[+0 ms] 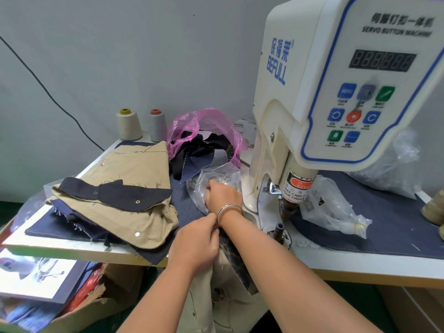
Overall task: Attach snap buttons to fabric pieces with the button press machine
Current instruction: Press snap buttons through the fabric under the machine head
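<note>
White table (pixel 72 248) (denim mat (pixel 396 227)), grey wall (pixel 120 56).

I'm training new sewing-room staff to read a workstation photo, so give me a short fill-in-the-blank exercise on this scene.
1. The right hand reaches into a clear plastic bag and wears a ____ bracelet on its wrist.
2. The left hand pinches a piece of ____ at the table edge.
3. Behind the tan fabric pile, scraps sit in a ____ plastic bag.
4. Near the wall stand ____ thread cones.

Missing words: silver; fabric; pink; two
</note>
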### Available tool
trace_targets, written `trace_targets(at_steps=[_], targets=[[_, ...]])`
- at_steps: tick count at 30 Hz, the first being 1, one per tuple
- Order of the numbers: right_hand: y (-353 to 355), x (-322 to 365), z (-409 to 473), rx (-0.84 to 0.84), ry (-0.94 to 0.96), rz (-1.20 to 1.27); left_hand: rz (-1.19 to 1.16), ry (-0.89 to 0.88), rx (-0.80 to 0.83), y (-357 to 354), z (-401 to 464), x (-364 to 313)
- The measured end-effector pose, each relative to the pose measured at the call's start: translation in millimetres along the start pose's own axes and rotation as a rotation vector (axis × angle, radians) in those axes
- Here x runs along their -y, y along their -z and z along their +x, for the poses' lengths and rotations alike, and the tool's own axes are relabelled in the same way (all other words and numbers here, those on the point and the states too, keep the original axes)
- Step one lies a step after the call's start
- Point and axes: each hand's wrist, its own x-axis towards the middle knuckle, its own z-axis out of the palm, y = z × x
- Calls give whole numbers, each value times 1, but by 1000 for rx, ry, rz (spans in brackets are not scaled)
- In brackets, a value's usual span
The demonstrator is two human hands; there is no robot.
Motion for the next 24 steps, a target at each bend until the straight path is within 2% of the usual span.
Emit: trace_targets(at_steps=[6, 15, 24], targets=[[7, 5, 12, 38, -90, 42, -2, 11, -5, 1, 1, -1], [1, 3, 3, -5, 7, 43, 15, -6, -4, 1, 0, -1], [4, 4, 4, 31, -57, 95, 13, -5, -9, 0, 0, 0]])
